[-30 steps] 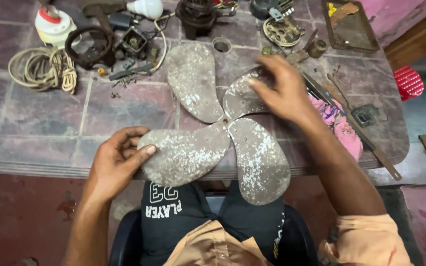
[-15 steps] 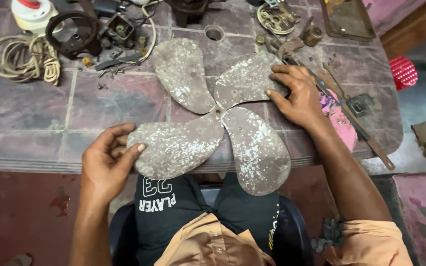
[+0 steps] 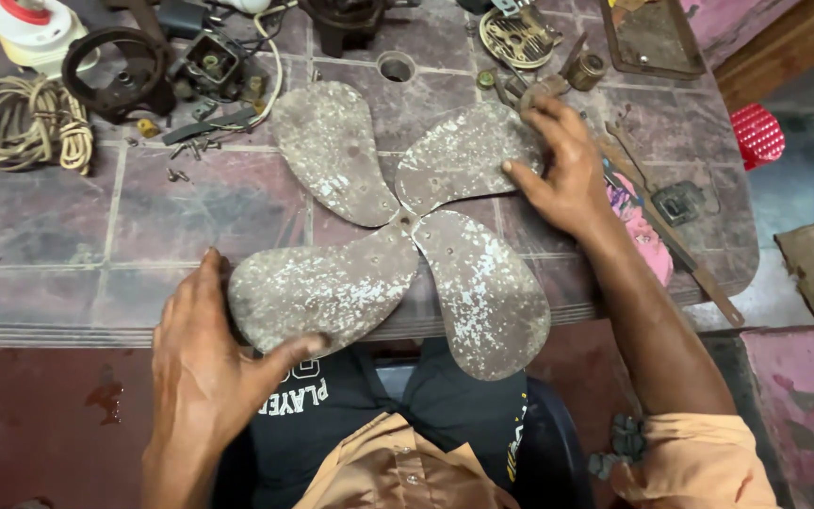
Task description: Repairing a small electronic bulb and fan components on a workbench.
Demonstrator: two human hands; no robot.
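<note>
Since the earlier frames, both hands have shifted along the blades: the left hand [image 3: 202, 363] has slid to the near-left blade's outer edge, and the right hand [image 3: 558, 170] has moved onto the far-right blade's tip.

At the far left of the worn tiled table [image 3: 68, 283] lie a coil of pale rope [image 3: 21, 123], a white and red plastic spool [image 3: 30, 28] and a dark metal ring [image 3: 115, 61], with small screws [image 3: 181, 151] scattered just beside them. In the middle lies the four-bladed metal fan rotor, rusty brown and flecked with white [image 3: 398, 221], flat on the table, its near two blades overhanging the table's near edge above the person's lap. The left hand grips the near-left blade, thumb curled over its lower edge, fingers behind it. The right hand rests spread wide on the far-right blade, fingertips at its rim, pressing rather than grasping. Further right lie a long rusty metal bar [image 3: 671, 236] and, off the table, a red plastic basket [image 3: 757, 134].

As a judgement: the blade edges look thin and corroded, so a sliding palm could be cut. The overhanging blades could also tip the rotor off the table if the right hand lifts.
</note>
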